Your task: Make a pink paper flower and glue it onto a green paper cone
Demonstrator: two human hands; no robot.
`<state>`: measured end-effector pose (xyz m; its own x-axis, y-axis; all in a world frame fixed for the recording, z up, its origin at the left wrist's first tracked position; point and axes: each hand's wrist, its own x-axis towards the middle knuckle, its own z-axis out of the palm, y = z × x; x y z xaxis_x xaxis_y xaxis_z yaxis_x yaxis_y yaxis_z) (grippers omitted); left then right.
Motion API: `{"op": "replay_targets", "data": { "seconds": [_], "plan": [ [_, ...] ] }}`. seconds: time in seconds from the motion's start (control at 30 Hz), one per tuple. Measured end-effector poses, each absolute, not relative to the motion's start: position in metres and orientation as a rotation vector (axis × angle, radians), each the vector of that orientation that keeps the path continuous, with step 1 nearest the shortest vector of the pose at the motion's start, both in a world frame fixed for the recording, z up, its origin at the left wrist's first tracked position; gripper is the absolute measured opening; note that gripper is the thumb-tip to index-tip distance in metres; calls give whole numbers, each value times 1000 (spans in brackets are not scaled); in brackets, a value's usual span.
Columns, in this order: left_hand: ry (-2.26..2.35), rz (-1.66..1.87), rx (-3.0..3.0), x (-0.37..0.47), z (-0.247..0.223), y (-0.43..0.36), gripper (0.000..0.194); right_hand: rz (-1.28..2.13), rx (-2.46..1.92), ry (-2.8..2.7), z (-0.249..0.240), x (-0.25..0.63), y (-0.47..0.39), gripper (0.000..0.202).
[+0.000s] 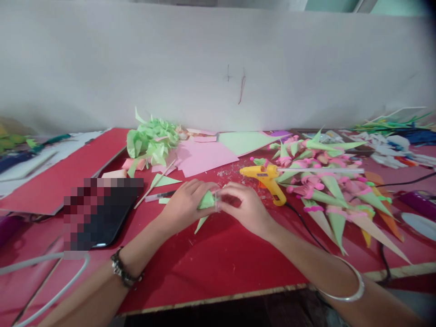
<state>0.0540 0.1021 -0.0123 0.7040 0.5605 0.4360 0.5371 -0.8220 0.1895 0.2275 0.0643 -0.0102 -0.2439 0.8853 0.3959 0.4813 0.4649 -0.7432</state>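
Note:
My left hand [189,205] is wrapped round a small green paper piece [206,200] above the red table [204,268]. A pointed green tip sticks out below its fingers. My right hand [245,210] meets it from the right, thumb and fingertips pinched together at the edge of the green piece; what lies between those fingertips is too small to make out. To the right of my right hand lies a yellow glue gun [264,176] with a clear glue stick out of its back. A green paper triangle [165,180] and a thin wooden stick [155,184] are behind my left hand.
Many pink-and-green paper cones [327,181] are piled at the right. Crumpled green paper [155,138] and flat pink sheets [204,156] lie at the back. A dark phone-like object [114,218], partly pixelated, is at the left. The glue gun's black cord runs toward the front edge.

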Motion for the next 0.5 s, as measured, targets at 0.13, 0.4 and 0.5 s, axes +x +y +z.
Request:
{"op": "replay_targets", "data": {
  "seconds": [0.13,0.4,0.5],
  "plan": [
    [926,766,2842,54,-13,101,39,570,-1158,-1924,-11,227,63,4],
    [905,820,2887,56,-6,101,39,615,-1095,-1871,-10,229,64,6],
    [1038,826,2899,50,-4,108,40,883,-1033,-1624,-10,231,67,10]
  ]
}}
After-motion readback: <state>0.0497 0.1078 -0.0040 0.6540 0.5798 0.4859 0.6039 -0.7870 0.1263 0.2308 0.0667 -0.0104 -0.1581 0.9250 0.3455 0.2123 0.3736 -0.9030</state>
